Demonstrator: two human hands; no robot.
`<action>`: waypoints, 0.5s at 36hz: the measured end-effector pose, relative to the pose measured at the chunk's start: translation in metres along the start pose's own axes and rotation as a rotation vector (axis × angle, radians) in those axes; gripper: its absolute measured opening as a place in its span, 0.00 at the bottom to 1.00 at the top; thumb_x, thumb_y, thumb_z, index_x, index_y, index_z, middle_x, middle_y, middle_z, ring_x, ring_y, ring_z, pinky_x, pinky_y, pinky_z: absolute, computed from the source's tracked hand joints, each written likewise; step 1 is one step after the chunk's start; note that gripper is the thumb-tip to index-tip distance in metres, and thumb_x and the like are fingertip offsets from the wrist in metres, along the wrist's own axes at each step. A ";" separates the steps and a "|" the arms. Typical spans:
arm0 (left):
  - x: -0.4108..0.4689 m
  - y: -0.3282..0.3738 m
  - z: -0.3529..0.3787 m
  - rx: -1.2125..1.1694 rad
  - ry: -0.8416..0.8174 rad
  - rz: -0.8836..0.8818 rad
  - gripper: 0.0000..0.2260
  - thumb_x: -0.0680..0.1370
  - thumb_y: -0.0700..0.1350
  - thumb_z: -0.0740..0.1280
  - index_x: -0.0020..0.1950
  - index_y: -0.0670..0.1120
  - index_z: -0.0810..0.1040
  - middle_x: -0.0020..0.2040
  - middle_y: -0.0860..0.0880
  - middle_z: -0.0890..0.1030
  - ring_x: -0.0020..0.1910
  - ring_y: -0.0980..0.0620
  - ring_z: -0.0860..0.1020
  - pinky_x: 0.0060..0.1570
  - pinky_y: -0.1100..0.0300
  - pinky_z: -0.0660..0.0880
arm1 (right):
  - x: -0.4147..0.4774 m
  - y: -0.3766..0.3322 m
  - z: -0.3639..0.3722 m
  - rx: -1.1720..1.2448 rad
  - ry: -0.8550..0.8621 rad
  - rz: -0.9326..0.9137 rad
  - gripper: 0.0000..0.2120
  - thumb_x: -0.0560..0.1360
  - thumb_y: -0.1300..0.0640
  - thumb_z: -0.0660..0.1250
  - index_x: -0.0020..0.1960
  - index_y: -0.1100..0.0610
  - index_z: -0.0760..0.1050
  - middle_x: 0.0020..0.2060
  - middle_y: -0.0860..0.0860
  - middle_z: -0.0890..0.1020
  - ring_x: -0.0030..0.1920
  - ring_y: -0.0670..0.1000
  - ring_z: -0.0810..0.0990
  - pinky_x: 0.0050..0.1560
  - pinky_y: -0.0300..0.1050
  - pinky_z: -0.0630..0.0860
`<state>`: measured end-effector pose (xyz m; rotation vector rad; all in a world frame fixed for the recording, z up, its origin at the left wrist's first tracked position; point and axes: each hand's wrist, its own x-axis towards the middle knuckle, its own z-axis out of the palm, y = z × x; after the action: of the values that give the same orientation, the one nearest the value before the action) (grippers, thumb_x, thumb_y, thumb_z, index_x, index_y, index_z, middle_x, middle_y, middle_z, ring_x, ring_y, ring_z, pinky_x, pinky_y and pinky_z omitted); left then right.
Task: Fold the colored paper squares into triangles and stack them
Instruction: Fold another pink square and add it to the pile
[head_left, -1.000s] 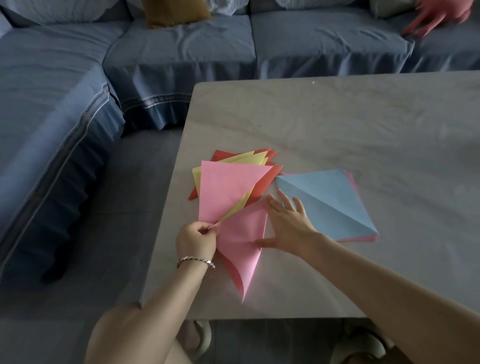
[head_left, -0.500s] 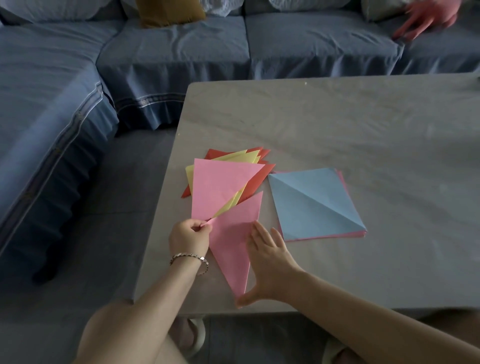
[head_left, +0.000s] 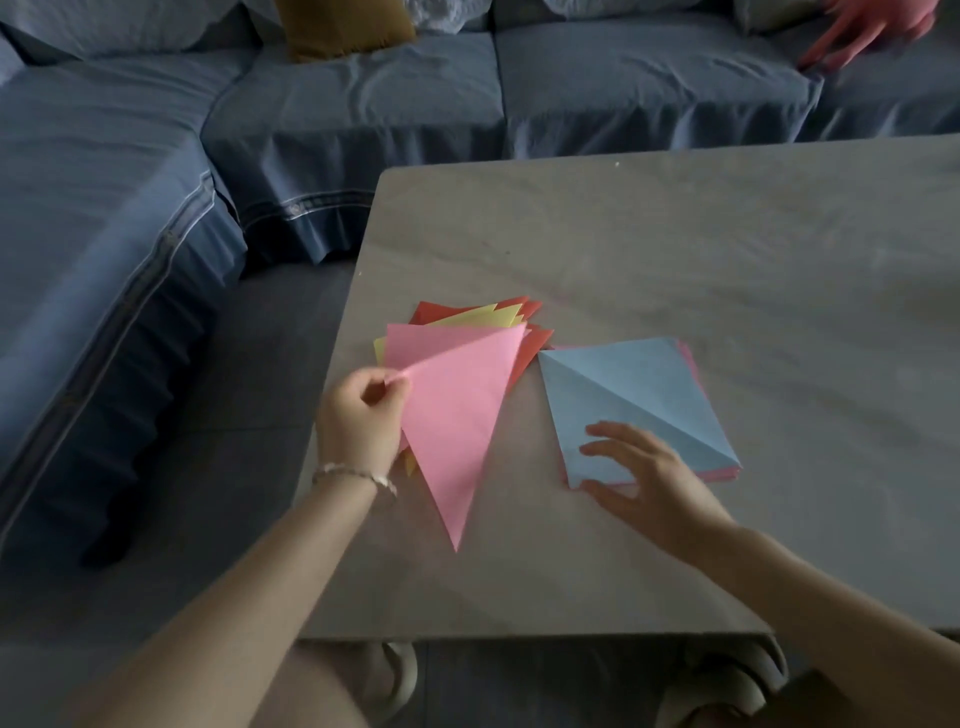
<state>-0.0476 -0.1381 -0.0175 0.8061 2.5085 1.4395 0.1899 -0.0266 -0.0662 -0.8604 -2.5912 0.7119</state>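
A folded pink paper triangle (head_left: 457, 415) lies partly over a fanned stack of red, yellow and pink triangles (head_left: 483, 319) near the table's left edge. My left hand (head_left: 358, 415) pinches the pink triangle's left corner, and its long point reaches toward me. To the right sits a pile of paper squares (head_left: 639, 400) with a creased blue sheet on top and pink edges showing beneath. My right hand (head_left: 639, 480) hovers with fingers spread over the near left corner of that blue sheet, holding nothing.
The grey stone table (head_left: 701, 249) stretches back and right. A blue sofa (head_left: 363, 119) wraps around the left and far sides, with a mustard cushion (head_left: 343, 26) on it. Another person's hand (head_left: 867, 26) rests on the sofa at top right.
My left hand has carried the pink triangle up and onto the stack. My right hand left the pink paper and moved right to the blue sheet.
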 end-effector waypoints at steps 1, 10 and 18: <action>0.010 0.005 0.000 0.018 0.004 0.022 0.05 0.73 0.39 0.68 0.44 0.37 0.81 0.38 0.45 0.79 0.39 0.50 0.76 0.33 0.67 0.68 | 0.001 0.006 -0.005 -0.029 -0.015 0.029 0.16 0.68 0.55 0.74 0.55 0.55 0.79 0.60 0.53 0.77 0.61 0.55 0.75 0.62 0.49 0.68; 0.027 0.032 0.039 0.393 -0.018 0.241 0.22 0.74 0.42 0.67 0.67 0.41 0.67 0.64 0.38 0.70 0.63 0.39 0.66 0.61 0.51 0.65 | 0.013 0.031 -0.023 -0.274 -0.267 0.005 0.34 0.64 0.43 0.75 0.65 0.57 0.72 0.66 0.54 0.72 0.67 0.55 0.70 0.66 0.47 0.64; -0.057 0.040 0.091 0.081 -0.637 -0.157 0.16 0.74 0.41 0.65 0.61 0.47 0.71 0.55 0.49 0.76 0.53 0.50 0.76 0.53 0.58 0.72 | 0.016 0.034 -0.016 -0.368 -0.188 -0.094 0.30 0.50 0.41 0.80 0.46 0.56 0.82 0.47 0.54 0.84 0.46 0.53 0.84 0.42 0.48 0.79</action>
<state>0.0495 -0.0824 -0.0405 0.8827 2.0855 0.8544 0.2008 0.0130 -0.0696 -0.7967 -2.9659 0.3041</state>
